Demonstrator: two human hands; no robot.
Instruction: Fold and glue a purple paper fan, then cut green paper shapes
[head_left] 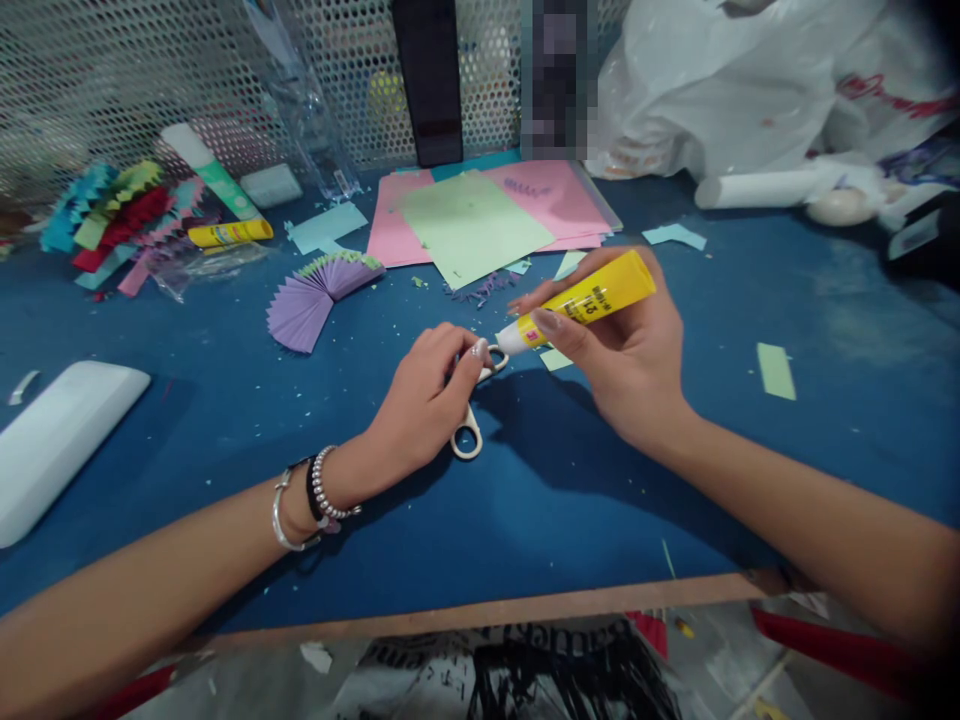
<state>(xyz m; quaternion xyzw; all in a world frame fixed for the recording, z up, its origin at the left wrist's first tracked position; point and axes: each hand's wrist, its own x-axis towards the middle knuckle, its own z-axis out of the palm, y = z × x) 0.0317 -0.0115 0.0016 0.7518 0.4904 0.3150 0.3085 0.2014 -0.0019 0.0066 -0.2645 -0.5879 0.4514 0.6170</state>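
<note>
Two forearms (pixel 150 590), yours, reach across the wooden edge (pixel 525 608) of a blue tabletop (pixel 570 530). A beaded bracelet (pixel 324 490) circles your left wrist. On your left, a white rounded case (pixel 71 450) lies flat. Mid-table, your left hand (pixel 427 395) bends over cream-handled scissors (pixel 468 455), thumb and forefinger close together; whether it clamps on them cannot be told, as your fingers cover the middle. Your right hand (pixel 634 370) is closed around a tilted yellow tube (pixel 600 293), its white tip (pixel 511 338) pointing down and left, just beside your left fingertips. Farther right lies a pale green strip (pixel 775 371). Beyond your left hand spreads a purple pleated fan (pixel 300 308). Past it, to the left, a yellow cylinder (pixel 231 233) lies near bright fringed paper (pixel 135 220). Straight ahead, a light green sheet (pixel 476 225) overlaps pink sheets (pixel 394 220). Toward the far right sits a white plastic bag (pixel 697 90). Farthest, a dark slab (pixel 427 80) stands before a perforated panel (pixel 187 60).
</note>
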